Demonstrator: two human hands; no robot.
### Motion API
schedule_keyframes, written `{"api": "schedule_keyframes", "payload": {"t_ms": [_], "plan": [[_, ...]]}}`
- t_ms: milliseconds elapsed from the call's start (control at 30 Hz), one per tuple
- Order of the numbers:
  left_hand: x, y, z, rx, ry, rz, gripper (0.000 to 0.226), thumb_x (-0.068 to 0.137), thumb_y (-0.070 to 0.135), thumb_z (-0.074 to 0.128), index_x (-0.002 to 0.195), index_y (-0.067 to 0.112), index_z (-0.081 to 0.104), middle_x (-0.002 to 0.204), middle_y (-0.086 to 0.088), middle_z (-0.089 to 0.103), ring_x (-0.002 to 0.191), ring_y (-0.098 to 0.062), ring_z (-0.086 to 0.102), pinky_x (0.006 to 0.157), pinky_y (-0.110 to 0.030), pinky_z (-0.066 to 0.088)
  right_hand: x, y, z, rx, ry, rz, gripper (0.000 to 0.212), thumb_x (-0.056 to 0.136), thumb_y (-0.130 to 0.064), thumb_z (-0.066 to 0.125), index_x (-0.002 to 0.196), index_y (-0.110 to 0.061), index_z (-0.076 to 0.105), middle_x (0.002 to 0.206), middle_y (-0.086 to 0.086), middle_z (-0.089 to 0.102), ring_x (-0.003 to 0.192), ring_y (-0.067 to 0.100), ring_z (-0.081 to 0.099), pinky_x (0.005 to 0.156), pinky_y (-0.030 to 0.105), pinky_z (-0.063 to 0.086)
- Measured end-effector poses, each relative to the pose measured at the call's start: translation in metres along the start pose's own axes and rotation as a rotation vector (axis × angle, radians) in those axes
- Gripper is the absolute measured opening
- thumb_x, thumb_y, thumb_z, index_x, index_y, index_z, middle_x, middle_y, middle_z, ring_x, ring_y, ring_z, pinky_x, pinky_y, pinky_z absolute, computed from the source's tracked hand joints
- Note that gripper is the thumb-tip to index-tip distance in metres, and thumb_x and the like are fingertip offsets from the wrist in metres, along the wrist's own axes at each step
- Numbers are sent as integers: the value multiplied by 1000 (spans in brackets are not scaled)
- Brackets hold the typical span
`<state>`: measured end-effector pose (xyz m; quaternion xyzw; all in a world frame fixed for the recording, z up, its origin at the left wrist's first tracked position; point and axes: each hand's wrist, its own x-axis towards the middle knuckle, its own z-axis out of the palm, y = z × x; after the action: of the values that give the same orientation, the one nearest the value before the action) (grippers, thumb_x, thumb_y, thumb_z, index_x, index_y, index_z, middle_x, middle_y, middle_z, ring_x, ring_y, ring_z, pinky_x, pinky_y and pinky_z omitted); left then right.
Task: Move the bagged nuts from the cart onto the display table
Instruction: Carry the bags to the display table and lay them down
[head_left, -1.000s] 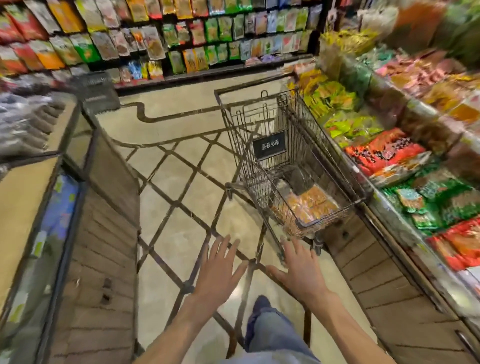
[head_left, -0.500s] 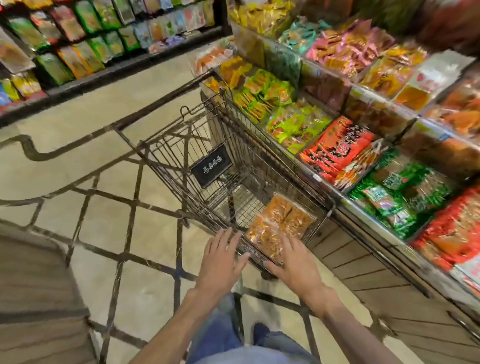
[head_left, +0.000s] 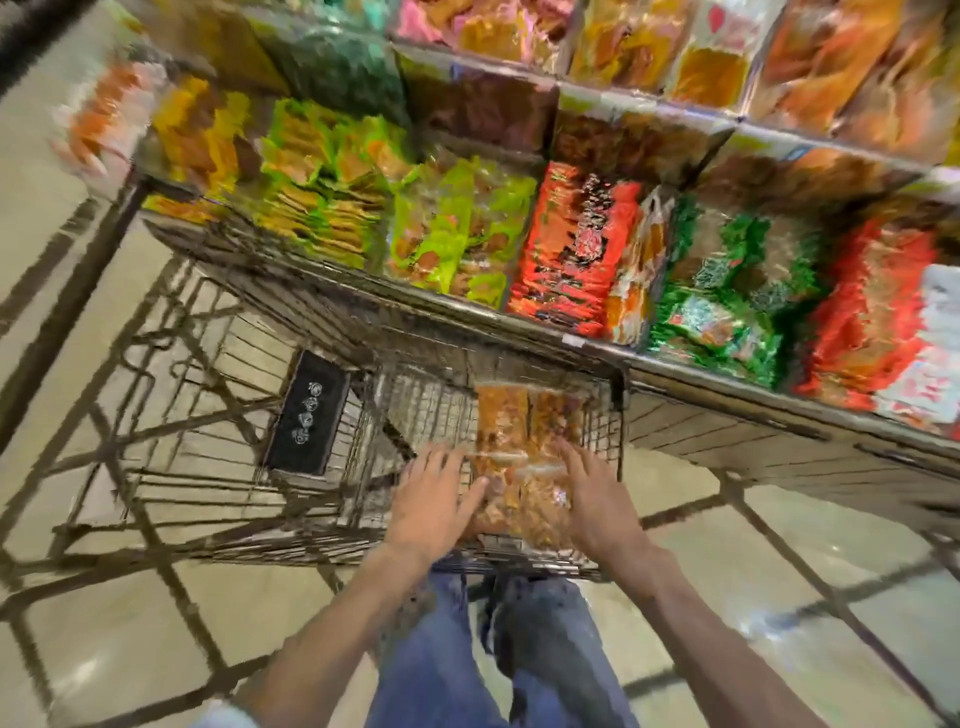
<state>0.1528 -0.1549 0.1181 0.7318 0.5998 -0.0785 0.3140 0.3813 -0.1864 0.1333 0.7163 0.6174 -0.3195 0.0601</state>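
Hands (head_left: 434, 501) (head_left: 597, 501), fingers straight, flank bagged nuts (head_left: 519, 467).

Wire-metal cart (head_left: 270, 291), glossy clear-plastic nut bags (head_left: 511, 415), polished floor (head_left: 727, 571).

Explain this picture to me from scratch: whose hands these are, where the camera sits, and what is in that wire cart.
There is no machine here. A person wears a wide-angle camera on the head, looking forward and down, so the two arms reaching in from the bottom are that person's own. The wire shopping cart stands on a tiled floor beside a display table packed with colourful snack bags. In the cart lie clear bags of orange-brown nuts. The left hand and the right hand reach over them, fingers fairly straight, one on each side. The picture is blurred, so whether they touch the bags is hard to say; nothing is lifted yet. The job is to move those bags onto the table.
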Motion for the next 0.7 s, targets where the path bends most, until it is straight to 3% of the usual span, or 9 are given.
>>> {"api": "schedule_keyframes", "payload": {"t_ms": [167, 300, 433, 533, 600, 700], "plan": [[82, -11, 40, -91, -108, -46, 80, 101, 70, 28, 163, 20, 27, 170, -7, 29, 157, -24, 25, 128, -47, 25, 52, 12, 26, 151, 8, 159, 109, 82, -88, 51, 166, -25, 23, 164, 10, 42, 147, 28, 46, 120, 51, 45], [135, -11, 80, -203, -179, -140, 74, 105, 52, 49, 165, 19, 22, 167, -4, 33, 148, -25, 41, 121, -39, 33, 90, 29, 58, 241, 12, 232, 107, 88, -72, 64, 169, -23, 14, 164, 10, 41, 149, 26, 44, 122, 45, 42], [194, -20, 127, -283, -166, -205, 72, 98, 59, 51, 158, 22, 35, 152, 0, 50, 138, -23, 51, 113, -50, 48, 116, 43, 93, 332, 33, 238, 111, 88, -76, 62, 169, -21, 9, 164, 9, 42, 150, 25, 43, 123, 42, 39], [240, -25, 154, -238, -180, -295, 47, 98, 58, 51, 114, 15, 56, 111, -1, 59, 101, -21, 61, 87, -40, 58, 132, 54, 111, 347, 24, 245, 111, 90, -71, 65, 170, -19, 8, 168, 7, 37, 153, 24, 40, 124, 41, 36], [262, -22, 162, -222, -186, -323, 42, 104, 45, 54, 79, 12, 56, 81, -2, 57, 73, -20, 56, 64, -30, 48, 141, 60, 120, 375, 40, 256, 111, 89, -69, 68, 170, -20, 9, 167, 5, 39, 151, 23, 42, 122, 38, 36], [282, -25, 178, -229, -241, -389, 45, 106, 31, 53, 65, 11, 53, 66, -1, 49, 68, -21, 51, 62, -30, 38, 148, 66, 133, 438, 45, 277, 112, 87, -66, 73, 169, -22, 11, 164, 2, 42, 148, 18, 44, 117, 31, 33]]}}
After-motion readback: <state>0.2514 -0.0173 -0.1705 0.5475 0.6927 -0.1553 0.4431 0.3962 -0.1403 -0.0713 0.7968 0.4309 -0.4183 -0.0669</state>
